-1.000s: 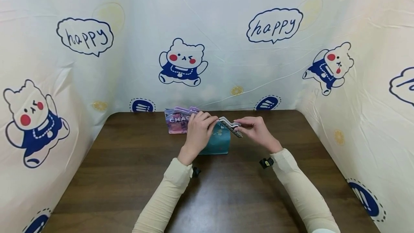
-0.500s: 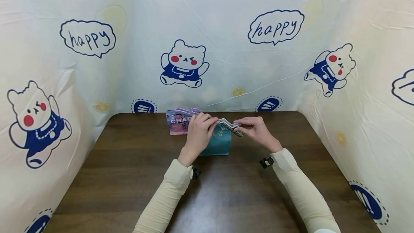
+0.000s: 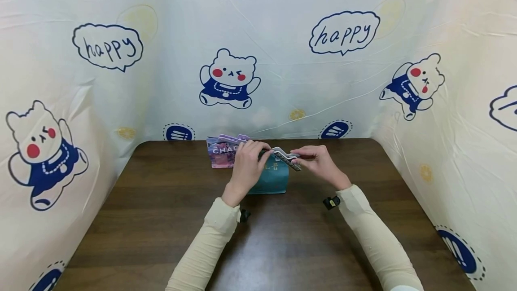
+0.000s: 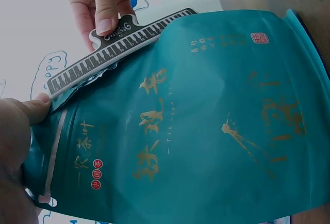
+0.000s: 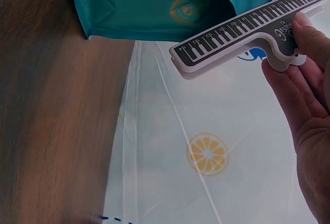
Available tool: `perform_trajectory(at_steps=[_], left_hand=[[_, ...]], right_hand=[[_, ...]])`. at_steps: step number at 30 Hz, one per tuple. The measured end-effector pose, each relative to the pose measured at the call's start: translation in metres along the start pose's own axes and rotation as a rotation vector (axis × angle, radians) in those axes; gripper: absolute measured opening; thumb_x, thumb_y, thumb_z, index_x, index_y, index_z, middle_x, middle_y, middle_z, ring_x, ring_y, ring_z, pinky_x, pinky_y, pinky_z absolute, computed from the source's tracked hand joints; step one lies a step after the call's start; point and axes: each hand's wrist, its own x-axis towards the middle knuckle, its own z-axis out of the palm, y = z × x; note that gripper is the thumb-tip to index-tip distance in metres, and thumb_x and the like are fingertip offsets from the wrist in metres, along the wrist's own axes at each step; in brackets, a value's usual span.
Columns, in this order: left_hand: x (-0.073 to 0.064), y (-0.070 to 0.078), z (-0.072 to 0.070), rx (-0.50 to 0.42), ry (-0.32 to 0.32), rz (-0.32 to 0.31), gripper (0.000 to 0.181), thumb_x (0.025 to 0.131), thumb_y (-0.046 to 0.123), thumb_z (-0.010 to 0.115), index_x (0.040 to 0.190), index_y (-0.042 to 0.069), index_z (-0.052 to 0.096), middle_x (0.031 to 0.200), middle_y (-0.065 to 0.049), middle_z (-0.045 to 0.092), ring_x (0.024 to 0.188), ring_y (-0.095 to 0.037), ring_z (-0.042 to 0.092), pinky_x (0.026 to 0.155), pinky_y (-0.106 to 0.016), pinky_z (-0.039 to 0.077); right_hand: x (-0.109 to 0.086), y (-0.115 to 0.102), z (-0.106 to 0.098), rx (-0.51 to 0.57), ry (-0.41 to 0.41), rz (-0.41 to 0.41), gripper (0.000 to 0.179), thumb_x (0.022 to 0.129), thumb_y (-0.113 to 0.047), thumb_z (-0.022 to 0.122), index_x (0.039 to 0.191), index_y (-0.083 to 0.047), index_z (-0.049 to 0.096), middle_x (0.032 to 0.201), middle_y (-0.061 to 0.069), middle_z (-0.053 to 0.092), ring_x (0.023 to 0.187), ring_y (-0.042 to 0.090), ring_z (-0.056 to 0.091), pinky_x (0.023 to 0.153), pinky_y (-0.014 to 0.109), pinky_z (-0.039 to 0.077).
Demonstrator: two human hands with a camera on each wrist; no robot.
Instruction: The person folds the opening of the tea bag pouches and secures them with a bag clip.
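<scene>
A teal tea bag (image 4: 191,110) with gold lettering stands upright on the table, its top partly folded. My left hand (image 3: 247,165) pinches the bag's upper left edge, thumb near one end of the clip in the left wrist view. Between thumb and fingers, my right hand (image 3: 319,165) squeezes the handles of a bag clip (image 5: 252,25) printed with black-and-white piano keys. The clip slants along the bag's upper right edge and overlaps it in the left wrist view. Part of the bag's top is hidden behind my left hand in the head view.
Just left of the teal bag stands a pink and purple bag (image 3: 220,154) with a lilac clip (image 3: 234,138) across its top. The brown wooden table (image 3: 161,219) ends at a printed curtain (image 3: 282,80) behind both bags.
Both hands keep almost the same place. The left fingers shift slightly at the bag's top, and the clip in my right hand moves a tiny bit to the left.
</scene>
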Motion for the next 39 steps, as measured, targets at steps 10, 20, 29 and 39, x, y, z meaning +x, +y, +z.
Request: perform_trajectory(at_steps=[10,20,29,39], left_hand=[[0.001,-0.002,-0.002,0.016,-0.055,0.014,0.013,0.100,0.020,0.066,0.101,0.007,0.068,0.094,-0.005,0.072,0.085,-0.022,0.059,0.077,-0.039,0.041],[0.002,-0.004,-0.004,-0.004,-0.107,0.028,0.010,0.101,0.018,0.064,0.103,0.009,0.065,0.093,-0.003,0.067,0.084,-0.020,0.052,0.078,-0.037,0.035],[-0.001,-0.004,0.000,0.030,-0.037,0.027,0.013,0.098,0.022,0.070,0.102,0.009,0.070,0.098,-0.006,0.070,0.092,-0.024,0.058,0.082,-0.041,0.041],[-0.004,-0.004,0.005,-0.016,0.056,-0.001,0.015,0.099,0.020,0.068,0.104,0.006,0.067,0.099,-0.008,0.067,0.094,-0.026,0.057,0.082,-0.040,0.040]], right_hand=[[0.011,-0.037,-0.004,0.017,-0.017,-0.056,0.025,0.081,0.016,0.076,0.105,0.011,0.075,0.097,0.024,0.075,0.078,0.032,0.074,0.070,0.017,0.056],[0.015,-0.040,-0.003,0.042,-0.059,-0.052,0.026,0.082,0.016,0.074,0.107,0.012,0.073,0.097,0.024,0.075,0.078,0.034,0.073,0.071,0.020,0.057],[0.014,-0.040,0.001,0.043,-0.049,-0.049,0.026,0.082,0.015,0.075,0.108,0.010,0.074,0.097,0.024,0.075,0.079,0.033,0.073,0.073,0.026,0.059],[0.013,-0.039,0.004,0.042,-0.010,-0.048,0.026,0.082,0.014,0.075,0.107,0.009,0.075,0.096,0.024,0.074,0.077,0.031,0.072,0.074,0.022,0.058]])
